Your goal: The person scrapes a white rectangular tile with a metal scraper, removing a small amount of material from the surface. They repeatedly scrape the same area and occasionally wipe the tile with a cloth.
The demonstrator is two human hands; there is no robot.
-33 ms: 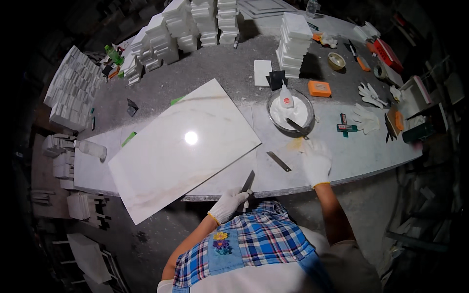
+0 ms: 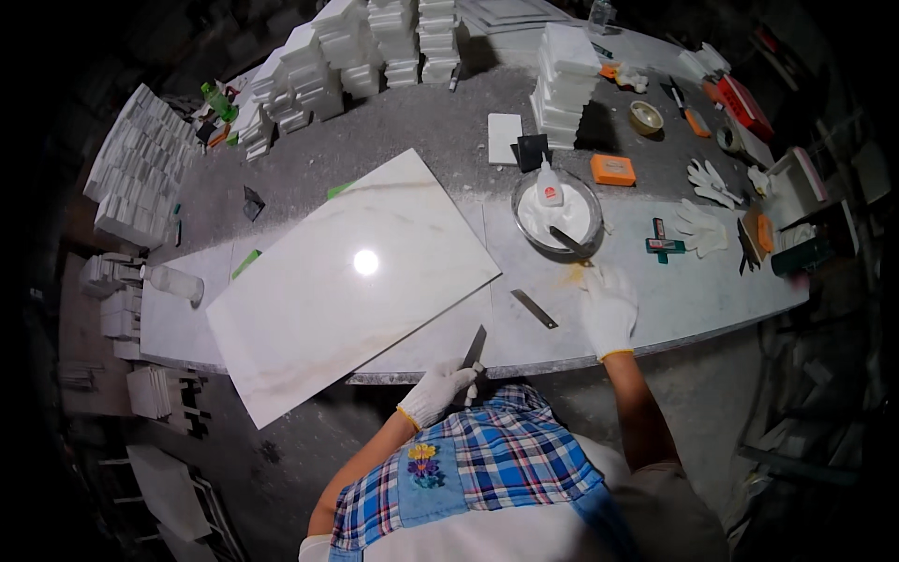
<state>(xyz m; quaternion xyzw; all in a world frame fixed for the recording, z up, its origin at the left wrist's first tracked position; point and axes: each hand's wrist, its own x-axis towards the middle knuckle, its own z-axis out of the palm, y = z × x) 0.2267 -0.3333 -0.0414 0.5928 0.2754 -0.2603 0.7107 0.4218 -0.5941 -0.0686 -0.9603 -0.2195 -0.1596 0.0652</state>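
Observation:
My left hand (image 2: pixel 438 393), in a white knit glove, is closed around a metal blade (image 2: pixel 475 347) that points up from its fingers at the table's front edge. To the right, my gloved right hand (image 2: pixel 610 312) rests on the worktop with fingers stretched out, below a round bowl (image 2: pixel 516 217) of white powder. A small white glue bottle (image 2: pixel 550 191) stands in the bowl, and a dark-handled tool (image 2: pixel 568 241) leans over its rim. Between my hands lies a loose snap-off blade (image 2: pixel 535 309). A large polished white stone slab (image 2: pixel 375 309) lies slanted on the left.
Stacks of white tiles (image 2: pixel 567 84) line the far side. At right lie white gloves (image 2: pixel 700 228), dark green blade cases (image 2: pixel 663 245) and an orange box (image 2: pixel 612 170). A clear plastic bottle (image 2: pixel 175 284) lies left of the slab, whose corner overhangs the front edge.
The fingers of my right hand have shifted very slightly beside the yellowish stain. My left hand and the blade look nearly the same.

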